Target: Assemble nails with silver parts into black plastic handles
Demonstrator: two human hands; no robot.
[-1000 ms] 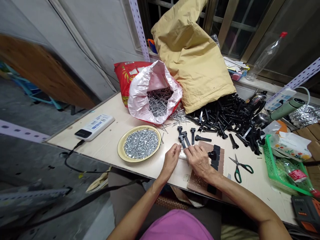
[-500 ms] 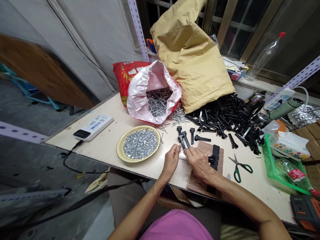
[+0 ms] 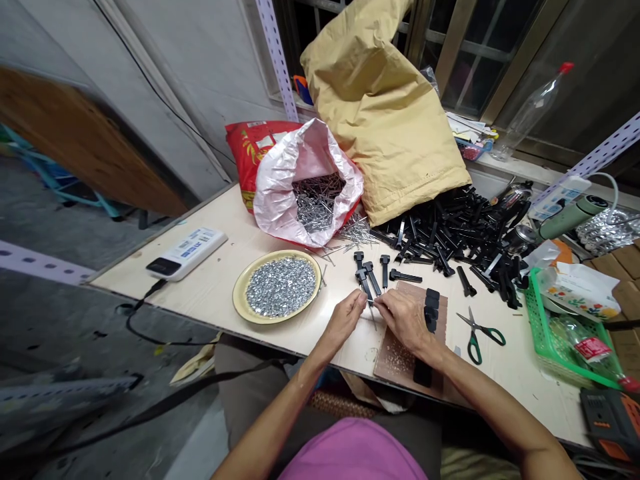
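My left hand (image 3: 345,317) is closed, its thumb and fingertips pinched together beside several black T-shaped plastic parts (image 3: 364,285). Close to its right, my right hand (image 3: 406,317) is also closed, with its fingertips almost meeting the left ones. A thin metal rod (image 3: 373,317), like a nail or screw, shows between the hands just under the fingertips. Something small and dark is at the fingertips, but the fingers hide what each hand grips. Under and beside my right hand lies a brown board (image 3: 395,357) with a row of black pads (image 3: 432,301).
A yellow-rimmed plate (image 3: 240,308) of small metal pieces stands left. Behind are a red-and-white sack (image 3: 273,193) of nails or screws, a large tan bag (image 3: 400,133) and a heap of black plastic parts (image 3: 450,230). Scissors (image 3: 480,333) and a green basket (image 3: 537,333) lie right.
My right hand has drawn back slightly from the black T-shaped parts, and its fingertips have turned toward the left hand. The thin metal rod now shows between the hands.
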